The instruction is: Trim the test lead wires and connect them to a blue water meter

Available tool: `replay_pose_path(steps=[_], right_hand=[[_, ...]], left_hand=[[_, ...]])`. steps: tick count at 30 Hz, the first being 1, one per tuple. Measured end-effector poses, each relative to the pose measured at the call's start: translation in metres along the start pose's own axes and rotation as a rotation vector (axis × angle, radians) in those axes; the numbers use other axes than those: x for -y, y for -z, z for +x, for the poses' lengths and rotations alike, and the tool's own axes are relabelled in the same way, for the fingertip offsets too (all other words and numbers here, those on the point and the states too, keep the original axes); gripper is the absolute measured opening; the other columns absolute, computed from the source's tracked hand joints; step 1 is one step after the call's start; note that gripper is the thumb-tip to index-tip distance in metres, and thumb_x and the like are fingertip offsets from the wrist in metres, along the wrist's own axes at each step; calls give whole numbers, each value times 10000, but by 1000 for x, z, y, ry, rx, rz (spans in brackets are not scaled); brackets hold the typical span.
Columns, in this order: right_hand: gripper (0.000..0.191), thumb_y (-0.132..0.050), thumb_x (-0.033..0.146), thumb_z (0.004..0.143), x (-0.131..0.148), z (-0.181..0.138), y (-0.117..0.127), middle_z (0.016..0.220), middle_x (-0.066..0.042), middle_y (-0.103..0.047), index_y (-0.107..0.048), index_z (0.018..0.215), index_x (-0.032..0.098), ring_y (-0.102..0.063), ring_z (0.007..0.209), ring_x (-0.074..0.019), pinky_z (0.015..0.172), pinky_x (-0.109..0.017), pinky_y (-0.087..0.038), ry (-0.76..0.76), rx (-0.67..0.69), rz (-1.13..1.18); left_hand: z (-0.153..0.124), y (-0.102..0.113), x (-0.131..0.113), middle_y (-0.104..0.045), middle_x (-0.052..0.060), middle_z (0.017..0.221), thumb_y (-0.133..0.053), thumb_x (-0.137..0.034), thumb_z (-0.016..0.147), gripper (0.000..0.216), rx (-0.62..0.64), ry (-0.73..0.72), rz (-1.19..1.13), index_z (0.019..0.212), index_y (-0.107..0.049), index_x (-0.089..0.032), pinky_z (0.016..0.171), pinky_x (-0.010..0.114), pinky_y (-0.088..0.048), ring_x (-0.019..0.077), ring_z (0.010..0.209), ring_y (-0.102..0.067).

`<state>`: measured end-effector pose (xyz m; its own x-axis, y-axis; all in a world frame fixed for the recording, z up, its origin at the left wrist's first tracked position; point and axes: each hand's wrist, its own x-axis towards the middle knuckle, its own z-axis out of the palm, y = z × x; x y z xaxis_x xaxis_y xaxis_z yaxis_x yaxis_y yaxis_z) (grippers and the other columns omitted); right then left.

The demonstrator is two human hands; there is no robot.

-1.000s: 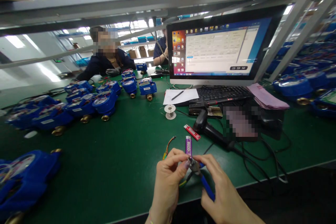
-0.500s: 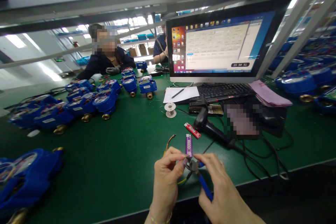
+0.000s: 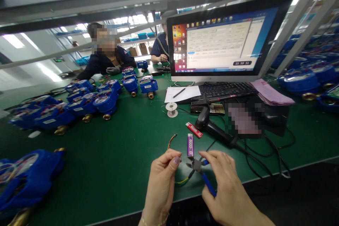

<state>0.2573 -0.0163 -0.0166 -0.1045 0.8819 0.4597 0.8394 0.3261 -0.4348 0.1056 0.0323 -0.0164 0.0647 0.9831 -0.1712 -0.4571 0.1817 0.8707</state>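
My right hand grips blue-handled cutters, their jaws pointing left toward my left hand. That hand pinches the end of a thin wire bundle with green and yellow strands that runs under the cutter jaws. Just beyond my fingers a purple lighter lies on the green mat. A second loose wire with red and yellow strands lies left of the lighter.
A red lighter, a black barcode scanner, a solder spool, a keyboard and a monitor sit beyond. Several blue water meters cover the left side. Two co-workers sit across the table.
My hands have drawn slightly apart, and the cutter jaws have pulled back from my left fingertips. The view has shifted a little, so the purple lighter stands clear of my fingers.
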Motion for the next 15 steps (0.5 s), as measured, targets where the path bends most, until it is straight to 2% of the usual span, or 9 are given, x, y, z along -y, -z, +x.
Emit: replay_pose_path(steps=[4,8,15], right_hand=[[477,-506,115,661,-1,3,-2,1010,-108,-454,-470,1136,109,-429,977,-257,868,-455,-358,20,-117,-111],[382,-553,206,706,0,5,-5,917,-91,-483,-522,1075,110,-465,885,-246,801,-436,-380,21,-231,-210],[200,-564,251,724,1,9,-4,792,-68,-495,-565,886,134,-460,774,-227,700,-386,-384,11,-262,-261]], left_hand=[[-7,-4,0,-630,3,700,-823,-329,524,304,-69,123,-78,732,-693,-148,671,131,-416,69,677,-505],[-10,-7,1,-652,17,715,-841,-309,498,339,-115,160,-148,756,-695,-145,687,131,-438,67,680,-528],[-11,-8,2,-625,20,796,-806,-247,531,351,-113,144,-188,844,-674,-158,738,166,-448,90,755,-541]])
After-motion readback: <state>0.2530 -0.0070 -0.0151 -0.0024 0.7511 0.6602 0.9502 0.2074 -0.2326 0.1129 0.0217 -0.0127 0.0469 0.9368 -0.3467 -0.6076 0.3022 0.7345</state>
